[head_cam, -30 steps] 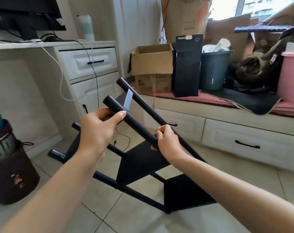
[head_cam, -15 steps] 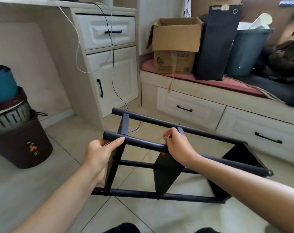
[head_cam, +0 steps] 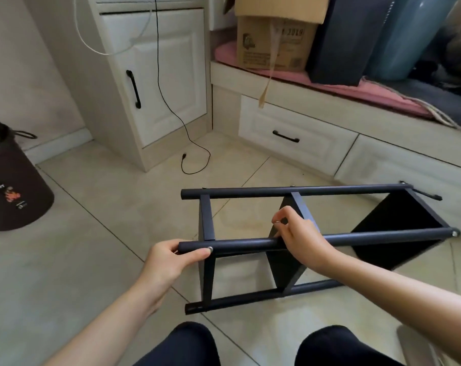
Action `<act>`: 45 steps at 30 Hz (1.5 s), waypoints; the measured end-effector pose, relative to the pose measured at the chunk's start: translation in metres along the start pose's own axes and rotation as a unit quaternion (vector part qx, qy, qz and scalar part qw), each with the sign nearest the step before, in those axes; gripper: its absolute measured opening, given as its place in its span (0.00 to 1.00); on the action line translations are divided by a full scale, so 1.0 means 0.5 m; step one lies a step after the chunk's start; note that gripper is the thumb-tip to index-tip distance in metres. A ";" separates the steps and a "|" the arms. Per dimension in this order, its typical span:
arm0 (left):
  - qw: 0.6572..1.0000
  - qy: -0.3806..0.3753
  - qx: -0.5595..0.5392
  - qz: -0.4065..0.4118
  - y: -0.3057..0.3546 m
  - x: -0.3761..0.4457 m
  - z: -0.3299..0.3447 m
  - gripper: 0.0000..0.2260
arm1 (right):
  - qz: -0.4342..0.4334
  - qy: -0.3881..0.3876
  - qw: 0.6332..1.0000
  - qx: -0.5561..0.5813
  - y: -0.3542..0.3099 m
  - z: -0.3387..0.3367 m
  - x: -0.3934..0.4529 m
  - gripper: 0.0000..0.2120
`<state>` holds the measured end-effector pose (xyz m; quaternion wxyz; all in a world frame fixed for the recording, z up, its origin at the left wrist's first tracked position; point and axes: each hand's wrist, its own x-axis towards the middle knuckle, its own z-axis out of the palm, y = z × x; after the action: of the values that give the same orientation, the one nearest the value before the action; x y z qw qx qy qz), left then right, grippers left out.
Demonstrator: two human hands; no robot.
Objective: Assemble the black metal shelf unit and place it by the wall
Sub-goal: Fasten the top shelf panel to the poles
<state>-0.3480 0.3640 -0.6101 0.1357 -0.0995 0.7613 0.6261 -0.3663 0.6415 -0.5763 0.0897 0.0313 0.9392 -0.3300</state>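
Head view: the shelf [head_cam: 290,254] is shown lying on its side on the tiled floor [head_cam: 92,247], directly ahead of the knees [head_cam: 189,342], its four tubes running left to right and its three black panels standing on edge between them. The near upper tube [head_cam: 245,244] is gripped at its left end by the left hand [head_cam: 171,260], fingers curled round it and thumb laid along its front. The same tube is held near its middle by the right hand [head_cam: 298,240], beside the centre panel [head_cam: 285,265], with fingers bent over the top. The lower near tube [head_cam: 250,299] rests on the floor. A cabinet [head_cam: 155,83] and a drawer [head_cam: 292,136] are seen beyond the shelf, a dark bin [head_cam: 13,191] at far left.
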 end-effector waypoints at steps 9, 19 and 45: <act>0.996 -0.008 0.088 0.030 -0.025 -0.007 0.025 0.15 | -0.010 -0.028 0.999 -0.021 0.048 0.004 -0.016 0.02; 0.960 -0.088 0.242 0.107 -0.012 -0.001 0.016 0.06 | -0.026 -0.090 0.995 0.040 0.023 -0.016 0.025 0.04; 0.891 -0.029 0.305 0.335 -0.051 0.045 0.026 0.27 | -0.022 -0.371 0.906 0.203 -0.034 0.116 0.182 0.05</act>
<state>-0.3601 0.3722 -0.6438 -0.0362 0.2257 0.8987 0.3744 -0.4493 0.5920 -0.6278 0.4163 -0.0969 0.7509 -0.5034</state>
